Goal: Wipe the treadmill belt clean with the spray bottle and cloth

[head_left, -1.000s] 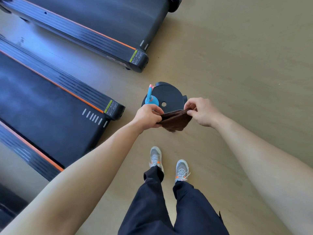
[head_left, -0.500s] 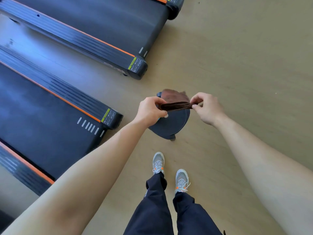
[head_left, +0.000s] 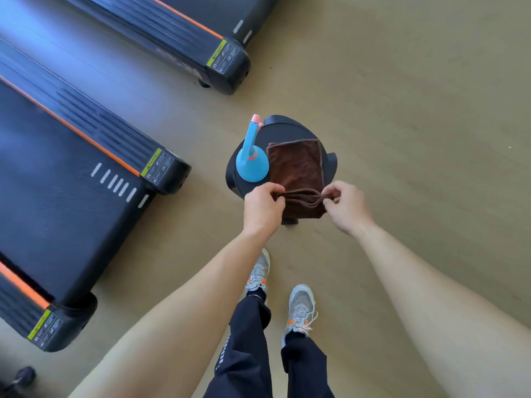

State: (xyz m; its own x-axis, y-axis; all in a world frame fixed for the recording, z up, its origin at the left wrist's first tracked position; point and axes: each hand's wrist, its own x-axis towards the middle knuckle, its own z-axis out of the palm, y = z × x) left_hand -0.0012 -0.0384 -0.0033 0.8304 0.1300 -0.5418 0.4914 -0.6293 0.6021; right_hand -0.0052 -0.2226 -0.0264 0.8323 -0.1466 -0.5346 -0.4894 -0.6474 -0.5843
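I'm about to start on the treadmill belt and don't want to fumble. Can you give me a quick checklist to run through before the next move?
1. Cloth gripped: ok, left hand and right hand each pinch its near edge.
2. Cloth off the stool: not ok, its far part still lies on top.
3. Spray bottle within reach: ok, upright on the stool beside the cloth.
4. A hand free for the bottle: not ok.
5. Treadmill belt unobstructed: ok, where visible.
6. Bottle fill level: cannot tell.

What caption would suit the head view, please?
Both hands, left hand and right hand, pinch a brown cloth beside a blue spray bottle on a black stool.
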